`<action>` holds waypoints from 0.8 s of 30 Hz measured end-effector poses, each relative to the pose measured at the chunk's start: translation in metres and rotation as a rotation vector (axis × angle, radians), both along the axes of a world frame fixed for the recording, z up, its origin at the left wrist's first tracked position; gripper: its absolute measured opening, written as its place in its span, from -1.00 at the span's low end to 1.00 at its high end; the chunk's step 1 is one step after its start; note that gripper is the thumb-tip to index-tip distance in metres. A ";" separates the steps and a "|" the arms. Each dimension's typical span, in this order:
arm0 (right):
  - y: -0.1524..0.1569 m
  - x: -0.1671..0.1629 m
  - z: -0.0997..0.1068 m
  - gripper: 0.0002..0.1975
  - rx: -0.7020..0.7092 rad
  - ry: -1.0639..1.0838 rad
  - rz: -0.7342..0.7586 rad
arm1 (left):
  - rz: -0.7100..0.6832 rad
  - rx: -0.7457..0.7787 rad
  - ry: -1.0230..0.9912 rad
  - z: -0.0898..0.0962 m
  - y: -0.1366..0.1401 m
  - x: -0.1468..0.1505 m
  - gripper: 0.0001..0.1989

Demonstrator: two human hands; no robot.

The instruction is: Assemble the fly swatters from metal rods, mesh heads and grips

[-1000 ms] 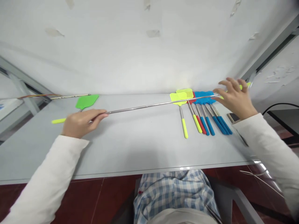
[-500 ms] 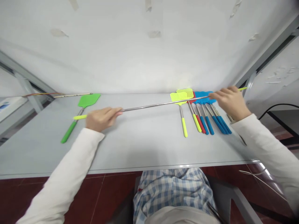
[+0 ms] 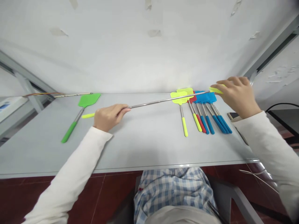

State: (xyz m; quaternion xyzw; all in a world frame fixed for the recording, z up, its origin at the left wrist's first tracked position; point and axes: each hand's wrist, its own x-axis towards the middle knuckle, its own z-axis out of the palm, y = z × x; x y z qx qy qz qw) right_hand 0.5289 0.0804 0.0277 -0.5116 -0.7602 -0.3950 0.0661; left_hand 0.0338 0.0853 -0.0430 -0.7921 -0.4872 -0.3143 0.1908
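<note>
A yellow fly swatter (image 3: 158,101) with a long, thin metal rod is held up across the table, slanting slightly upward to the right. My left hand (image 3: 108,117) is closed around its handle end, and the yellow tip pokes out on the far side. At the opposite end, my right hand (image 3: 237,95) pinches the yellow head, which the fingers largely cover. Below the rod on the right lie two yellow fly swatters (image 3: 184,126), a red fly swatter (image 3: 201,123) and several blue fly swatters (image 3: 210,124). Left of my left hand lies a green fly swatter (image 3: 73,126).
A white wall (image 3: 140,56) rises behind the grey table (image 3: 144,140). A dark flat object (image 3: 233,115) lies near the right edge, partly under my right wrist. Metal frame posts (image 3: 26,88) flank the table. At far left is a white box (image 3: 10,107).
My left hand has shifted right with the handle. My right hand has moved slightly up and right and its fingers have loosened, so more of the yellow head shows.
</note>
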 end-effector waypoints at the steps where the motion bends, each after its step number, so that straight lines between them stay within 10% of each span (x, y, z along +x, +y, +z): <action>1: 0.001 0.008 -0.001 -0.72 -0.009 0.025 -0.024 | 0.005 0.002 0.002 0.003 0.000 -0.008 -0.70; 7: 0.008 0.032 -0.015 -0.69 -0.296 0.175 0.053 | 0.029 0.041 0.064 0.009 -0.005 -0.035 -0.74; 12: 0.004 0.024 -0.028 -0.55 -0.250 0.228 0.052 | 0.017 -0.002 0.074 0.011 -0.010 -0.031 -0.74; 19: -0.010 -0.048 -0.037 -0.61 -0.258 0.172 0.375 | -0.046 -0.097 0.143 0.027 -0.012 0.038 -0.63; 24: -0.005 -0.081 -0.038 -0.62 -0.216 0.173 0.348 | -0.057 -0.130 0.087 0.015 -0.012 0.089 -0.54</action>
